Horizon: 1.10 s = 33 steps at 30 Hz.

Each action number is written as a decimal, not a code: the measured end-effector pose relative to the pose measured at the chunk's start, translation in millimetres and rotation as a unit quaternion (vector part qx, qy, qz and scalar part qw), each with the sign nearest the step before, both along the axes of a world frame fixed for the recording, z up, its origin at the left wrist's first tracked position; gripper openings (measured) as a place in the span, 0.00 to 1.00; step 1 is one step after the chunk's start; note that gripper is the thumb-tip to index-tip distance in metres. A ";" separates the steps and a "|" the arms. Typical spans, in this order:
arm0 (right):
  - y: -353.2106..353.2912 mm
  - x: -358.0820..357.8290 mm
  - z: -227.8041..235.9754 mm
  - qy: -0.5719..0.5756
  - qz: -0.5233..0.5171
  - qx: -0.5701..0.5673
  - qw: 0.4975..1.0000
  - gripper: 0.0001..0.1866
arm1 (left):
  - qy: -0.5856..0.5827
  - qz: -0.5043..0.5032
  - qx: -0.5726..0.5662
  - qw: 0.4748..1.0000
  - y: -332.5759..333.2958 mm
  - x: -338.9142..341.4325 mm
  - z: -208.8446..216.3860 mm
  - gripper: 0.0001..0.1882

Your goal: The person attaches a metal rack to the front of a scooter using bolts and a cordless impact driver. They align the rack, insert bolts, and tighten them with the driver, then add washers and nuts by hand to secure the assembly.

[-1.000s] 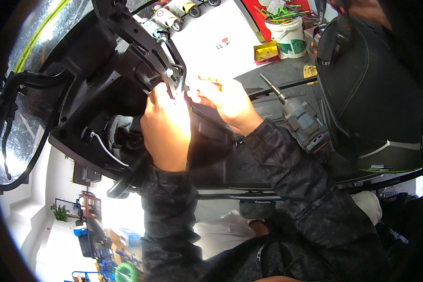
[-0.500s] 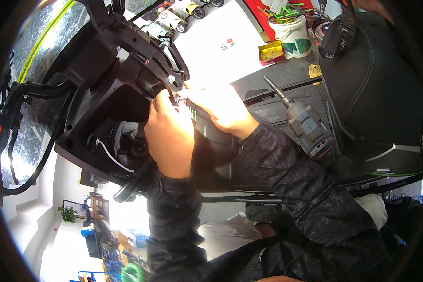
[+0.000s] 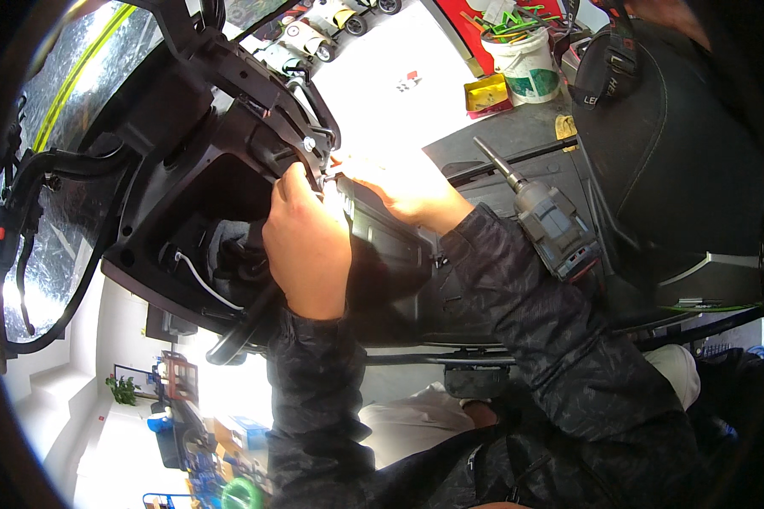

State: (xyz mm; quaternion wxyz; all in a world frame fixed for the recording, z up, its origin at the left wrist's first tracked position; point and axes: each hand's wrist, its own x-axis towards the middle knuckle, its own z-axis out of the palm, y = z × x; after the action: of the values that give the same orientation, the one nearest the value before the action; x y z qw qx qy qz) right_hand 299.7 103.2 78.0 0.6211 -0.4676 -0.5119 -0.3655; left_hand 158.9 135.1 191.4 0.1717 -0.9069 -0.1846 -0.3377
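Observation:
My left hand [image 3: 307,246] is closed with its fingertips at the edge of a black bracket [image 3: 295,146] on the front of a black scooter [image 3: 187,161]. Its back is toward me and hides what the fingers pinch. Close to its right, my right hand [image 3: 416,193] is pinched at the same spot, its fingertips washed out by bright light. A small shiny metal piece shows between the two hands, too glared to name. Just above them a silver bolt [image 3: 309,144] sits in the bracket. A grey cordless impact wrench [image 3: 556,227] with a long socket lies on the scooter's footboard.
Right of the wrench is the black seat [image 3: 696,161] with a strap on it. Behind stand a white bucket [image 3: 522,72] of tools and a yellow tray [image 3: 487,95]. A white cable [image 3: 204,284] hangs at the front storage pocket. The handlebar [image 3: 68,161] is at far left.
My right hand and forearm have shifted slightly right, showing more of the footboard beneath. My left hand stays almost where it was. The wrench still lies in its place.

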 end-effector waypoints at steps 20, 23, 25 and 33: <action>5.7 -15.2 9.3 0.262 0.310 -0.103 0.908 0.16 | -0.007 0.007 -0.042 0.999 -3.7 -1.4 2.3 0.19; 11.4 -20.3 2.6 0.225 0.252 -0.037 0.941 0.11 | -0.007 0.004 -0.049 0.999 -1.5 -2.3 0.9 0.19; 9.4 -23.7 1.8 0.237 0.202 -0.051 0.949 0.09 | -0.004 -0.001 -0.056 0.998 -1.6 -4.7 1.4 0.20; -17.1 -35.6 25.2 0.379 0.278 -0.110 0.875 0.17 | -0.020 -0.014 -0.061 0.998 -2.6 -6.7 6.1 0.14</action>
State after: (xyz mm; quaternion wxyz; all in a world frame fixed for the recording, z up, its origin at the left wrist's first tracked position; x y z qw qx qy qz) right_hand 264.2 86.1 103.3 0.7881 -0.4741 -0.3828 0.0868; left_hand 152.3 132.5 197.4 0.1081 -0.9113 -0.1954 -0.3461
